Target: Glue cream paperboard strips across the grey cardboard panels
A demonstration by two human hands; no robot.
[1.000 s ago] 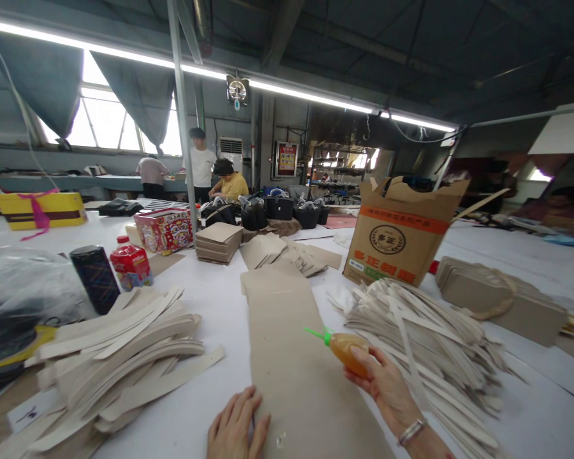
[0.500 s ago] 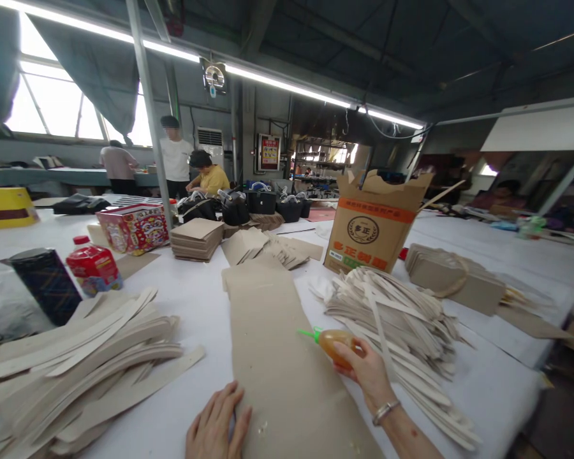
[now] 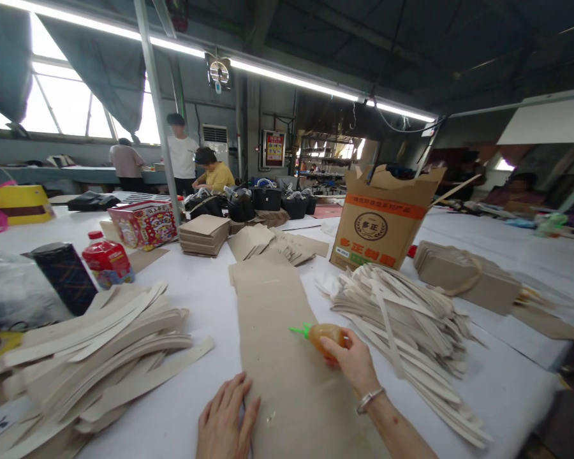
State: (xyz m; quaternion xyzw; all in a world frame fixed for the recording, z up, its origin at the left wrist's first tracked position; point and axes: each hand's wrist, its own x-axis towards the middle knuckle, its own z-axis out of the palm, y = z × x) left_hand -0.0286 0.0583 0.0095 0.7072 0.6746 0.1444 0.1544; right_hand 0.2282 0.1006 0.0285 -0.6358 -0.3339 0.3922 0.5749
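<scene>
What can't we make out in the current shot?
- Head view: back of the bottle, hidden by the right hand.
- Head view: near end of the board, cut off by the bottom edge.
- Head view: left hand's wrist, cut off by the bottom edge.
- Head view: inside of the carton, hidden by its front wall.
- Head view: red jug's fine print, too small.

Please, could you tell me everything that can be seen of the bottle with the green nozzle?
The bottle is small, rounded and amber, seemingly of translucent plastic, with a green cap that narrows into a thin nozzle. It is held nearly sideways over the long brownish sheet, nozzle pointing left. The right hand grips its rounded body. Whether the nozzle touches the sheet cannot be told.
</scene>
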